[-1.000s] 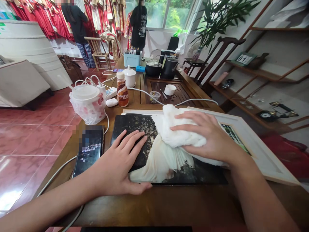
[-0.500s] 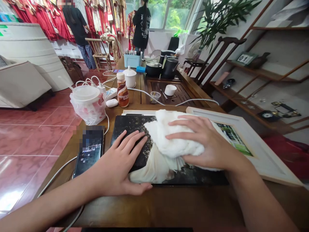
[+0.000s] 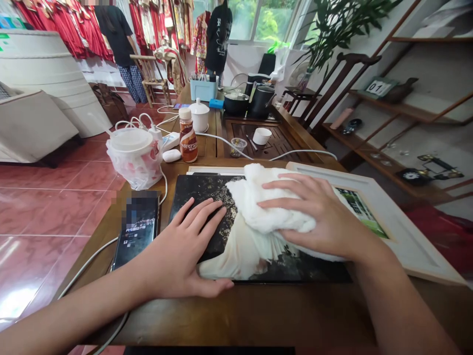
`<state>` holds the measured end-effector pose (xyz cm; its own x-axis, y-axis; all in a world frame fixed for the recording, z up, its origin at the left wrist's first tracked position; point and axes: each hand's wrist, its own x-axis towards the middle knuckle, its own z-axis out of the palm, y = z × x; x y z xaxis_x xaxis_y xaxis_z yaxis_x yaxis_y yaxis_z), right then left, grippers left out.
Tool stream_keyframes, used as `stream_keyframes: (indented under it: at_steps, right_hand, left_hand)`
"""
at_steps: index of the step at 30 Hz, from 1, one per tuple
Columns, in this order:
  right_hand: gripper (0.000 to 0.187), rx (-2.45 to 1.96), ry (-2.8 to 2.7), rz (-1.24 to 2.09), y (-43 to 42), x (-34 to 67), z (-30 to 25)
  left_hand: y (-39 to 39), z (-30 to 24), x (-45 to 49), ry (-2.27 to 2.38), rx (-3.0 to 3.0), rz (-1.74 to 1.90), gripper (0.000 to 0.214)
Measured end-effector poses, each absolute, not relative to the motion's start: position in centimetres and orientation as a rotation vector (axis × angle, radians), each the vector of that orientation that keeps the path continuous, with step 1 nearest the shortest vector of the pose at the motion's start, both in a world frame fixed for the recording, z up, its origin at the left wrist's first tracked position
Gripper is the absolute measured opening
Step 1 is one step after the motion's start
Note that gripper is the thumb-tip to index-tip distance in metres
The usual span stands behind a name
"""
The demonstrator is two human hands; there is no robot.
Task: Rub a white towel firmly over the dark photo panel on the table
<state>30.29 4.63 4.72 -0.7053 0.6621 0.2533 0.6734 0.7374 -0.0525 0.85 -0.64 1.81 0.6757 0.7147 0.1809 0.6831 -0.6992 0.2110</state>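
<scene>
A dark printed panel, showing a pale draped dress and gold specks, lies flat on the wooden table. My left hand rests on its left part, fingers spread, thumb along the near edge. My right hand is curved over a bunched white cloth and presses it on the right part of the panel. The cloth and this hand hide that side of the print. Partly beneath, on the right, lies a pale wooden picture frame with a white mat and a small green picture.
A phone with a cable lies left of the panel. Beyond stand a plastic-wrapped tub, a coffee bottle, a white lidded jar and a white cup. Two people stand in the background near hanging clothes.
My right hand and the white cloth have shifted slightly to the right across the panel. My left hand stays where it was.
</scene>
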Motion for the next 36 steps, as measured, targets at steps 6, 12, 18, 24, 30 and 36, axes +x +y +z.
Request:
stream_keyframes:
  at_steps: [6,12,18,24,30,36]
  right_hand:
    - [0.056,-0.897,-2.802,-0.027,2.5,28.7,5.3]
    - [0.049,-0.968,-2.748,-0.018,3.5,29.4,5.1]
    - [0.047,-1.065,-2.701,-0.090,3.3,29.5,5.1]
    - [0.054,-0.824,-2.830,0.087,1.9,28.2,5.5]
    - [0.044,-1.039,-2.697,-0.045,3.2,29.5,5.1]
    - [0.051,-0.739,-2.831,0.108,1.3,27.8,5.5]
  left_hand:
    - [-0.7,1.9,0.8,1.153,2.757,0.388,0.095]
    - [-0.7,2.0,0.9,1.156,2.749,0.398,0.096]
    - [-0.7,2.0,0.8,1.162,2.758,0.357,0.099]
    - [-0.7,2.0,0.8,1.165,2.763,0.337,0.092]
    - [-0.7,2.0,0.9,1.165,2.775,0.310,0.101]
    - [-0.7,2.1,0.9,1.155,2.770,0.317,0.090]
